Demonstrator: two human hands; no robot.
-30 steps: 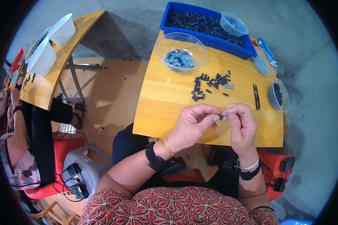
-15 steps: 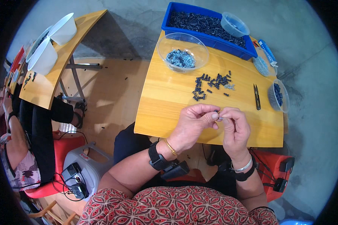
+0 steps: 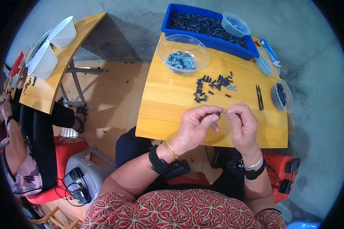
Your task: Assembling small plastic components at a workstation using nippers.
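Over the near part of the wooden table, my left hand [image 3: 195,124] pinches a small black plastic part [image 3: 218,113] between thumb and forefinger. A short gap away, my right hand [image 3: 242,126] is closed in a pinch on a tiny shiny metal piece [image 3: 226,114]; its exact kind is too small to make out. Beyond my hands lies a loose pile of black plastic parts [image 3: 200,91]. At its right edge is a little heap of small silvery pieces [image 3: 231,88]. Black thread snips [image 3: 259,97] rest to the right.
A blue tray [image 3: 166,31] of black parts stands at the back, a clear tub [image 3: 236,33] on it. Clear bowls [image 3: 162,49] and tubs [image 3: 287,106] hold more pieces on the table [image 3: 156,110]. At left, a person sits by another table [image 3: 38,97] with white bowls [image 3: 44,66].
My hands have moved apart, the right one shifting slightly rightward from the black part in my left. A gap now shows between the fingertips. The whole view has shifted slightly.
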